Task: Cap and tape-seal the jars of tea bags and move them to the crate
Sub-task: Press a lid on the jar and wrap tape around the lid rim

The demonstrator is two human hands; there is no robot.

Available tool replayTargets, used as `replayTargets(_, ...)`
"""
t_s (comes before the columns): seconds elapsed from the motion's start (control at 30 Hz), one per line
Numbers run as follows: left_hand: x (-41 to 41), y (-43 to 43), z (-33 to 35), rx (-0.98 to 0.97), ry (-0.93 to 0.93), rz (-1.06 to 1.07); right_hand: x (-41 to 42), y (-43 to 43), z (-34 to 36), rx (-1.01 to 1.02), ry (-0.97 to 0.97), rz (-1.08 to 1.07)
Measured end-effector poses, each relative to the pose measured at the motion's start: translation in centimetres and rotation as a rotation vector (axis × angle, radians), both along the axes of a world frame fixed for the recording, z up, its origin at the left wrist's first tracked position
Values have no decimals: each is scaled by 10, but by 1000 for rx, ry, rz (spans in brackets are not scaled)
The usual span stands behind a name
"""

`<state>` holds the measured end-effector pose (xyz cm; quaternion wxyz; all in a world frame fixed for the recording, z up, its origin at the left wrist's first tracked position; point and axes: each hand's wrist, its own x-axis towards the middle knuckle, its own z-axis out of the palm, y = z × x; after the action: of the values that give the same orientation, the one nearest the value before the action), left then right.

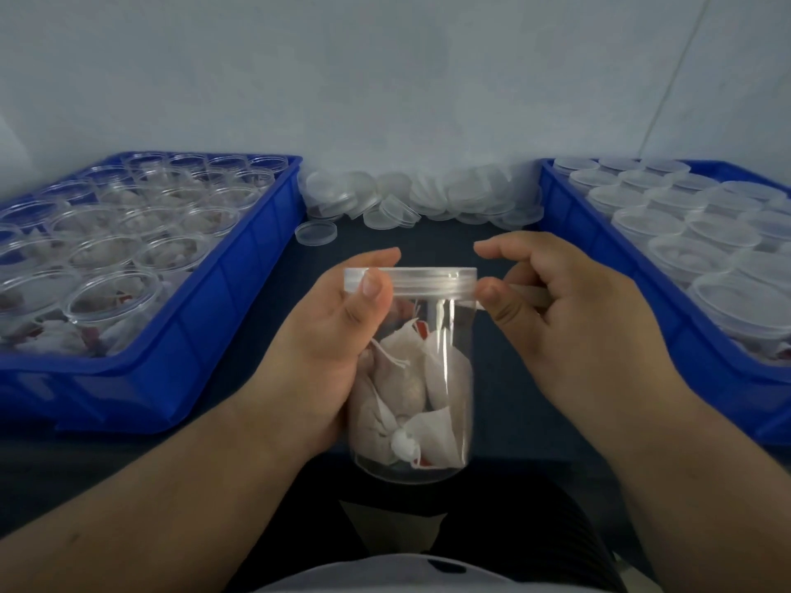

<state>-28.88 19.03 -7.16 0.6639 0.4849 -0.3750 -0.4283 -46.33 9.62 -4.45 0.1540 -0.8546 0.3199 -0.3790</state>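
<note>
Head view
Jar (421,378): centre of frame, upright, lid (417,279) on, tea bags (411,378) inside.
Left hand (338,336): fingers wrapped around the jar's side, thumb on the lid rim.
Right hand (569,318): thumb pressed at the lid's right edge, fingers curled around something pale and unclear.
Left crate (205,293): left of frame, open jars.
Right crate (642,271): right of frame, capped jars.
Loose lids (406,194): upper centre.

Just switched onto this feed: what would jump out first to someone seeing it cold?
Dead centre, a clear jar of tea bags, capped, is held by the left hand while the right hand pinches at the lid rim. Blue crates flank it: open jars on the left, capped ones on the right. Loose lids are heaped against the wall.
</note>
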Motion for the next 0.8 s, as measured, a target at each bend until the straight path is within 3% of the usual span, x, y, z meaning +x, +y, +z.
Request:
replayTargets(0.23,-1,-4,-3,12,-142,76,5,12,3,-235,104,-54)
replayTargets(0.4,3,-6,-1,61,-45,127,-9,4,19,98,53,120)
replayTargets(0.57,2,-4,3,113,104,76,-18,2,25,110,-49,176)
replayTargets(0.8,1,0,3,30,88,30,-11,-7,17,167,-66,133)
